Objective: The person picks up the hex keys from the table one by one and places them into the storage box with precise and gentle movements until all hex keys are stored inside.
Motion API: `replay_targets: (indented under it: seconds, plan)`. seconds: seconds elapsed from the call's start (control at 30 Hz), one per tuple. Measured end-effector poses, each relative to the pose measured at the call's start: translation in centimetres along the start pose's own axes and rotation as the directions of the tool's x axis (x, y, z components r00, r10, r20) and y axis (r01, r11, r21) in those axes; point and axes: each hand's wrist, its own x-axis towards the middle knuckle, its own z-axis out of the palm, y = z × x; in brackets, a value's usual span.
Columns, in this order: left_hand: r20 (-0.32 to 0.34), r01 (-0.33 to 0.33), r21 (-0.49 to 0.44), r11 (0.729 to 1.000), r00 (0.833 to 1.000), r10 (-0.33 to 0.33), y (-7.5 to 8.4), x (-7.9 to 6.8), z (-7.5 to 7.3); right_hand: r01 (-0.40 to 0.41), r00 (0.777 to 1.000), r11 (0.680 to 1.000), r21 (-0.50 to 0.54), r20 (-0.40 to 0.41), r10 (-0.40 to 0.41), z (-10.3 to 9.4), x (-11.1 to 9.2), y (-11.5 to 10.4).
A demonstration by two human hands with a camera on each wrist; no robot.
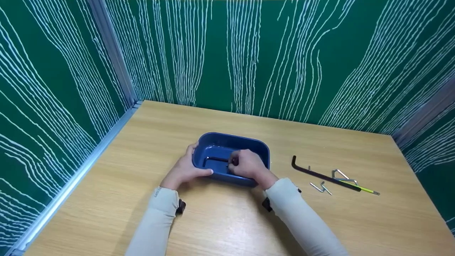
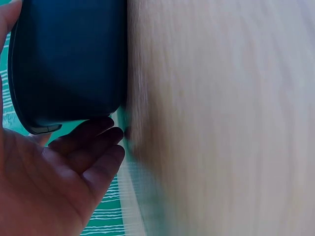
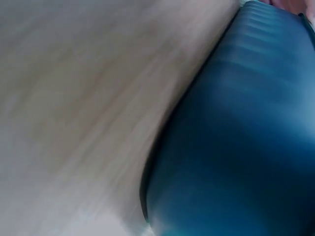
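Observation:
A deep blue plastic container (image 1: 213,137) with rounded corners stands on the wooden table. My left hand (image 1: 185,166) holds its left end, thumb along the front rim and fingers against the outer end wall. In the left wrist view, the loosely bent fingers (image 2: 101,164) lie beside the dark container wall (image 2: 69,59). Inside the container lies a black L-shaped hex key (image 1: 216,159), its short arm toward the left. My right hand (image 1: 247,163) reaches in with curled fingers and grips the key's right part, which the hand hides. The right wrist view shows mostly the container's outer side (image 3: 236,137).
Right of the container, a larger black hex key (image 1: 312,173) lies across a yellow-green stick (image 1: 368,190) and beside a bent silver metal piece (image 1: 342,174). Small threaded screw hooks (image 1: 316,186) lie nearer. Green walls with white lines (image 1: 277,53) bound the wooden table (image 1: 220,220).

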Motion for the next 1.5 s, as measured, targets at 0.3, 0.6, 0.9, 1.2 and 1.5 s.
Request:
replay_targets:
  seconds: [0.3, 0.6, 0.9, 1.2, 1.5]
  plan:
    - [0.002, -0.024, -0.025, 0.999, 1.000, 0.024, -0.1, 0.1, 0.0, 0.026, 0.999, 0.996, 0.091, 0.016, -0.028, -1.7, -0.9, 0.0]
    - [0.015, -0.021, -0.041, 0.999, 1.000, 0.022, 0.0, -0.1, 0.0, 0.069, 0.996, 0.997, 0.038, -0.054, -0.067, -3.4, -1.8, 0.0]
    - [0.009, 0.005, -0.031, 1.000, 1.000, -0.005, 0.0, 0.0, -0.1, 0.071, 0.997, 0.997, 0.041, -0.045, -0.069, -5.1, -2.9, 0.6]
    - [0.004, 0.015, -0.034, 0.999, 1.000, -0.015, -0.2, 0.0, 0.0, 0.008, 1.000, 0.999, 0.053, -0.024, -0.007, -5.8, -3.5, 1.6]
    - [0.007, -0.005, -0.054, 0.999, 1.000, 0.005, -0.1, -0.1, 0.0, 0.029, 0.999, 0.998, 0.052, -0.042, -0.026, -6.5, -4.2, 2.4]
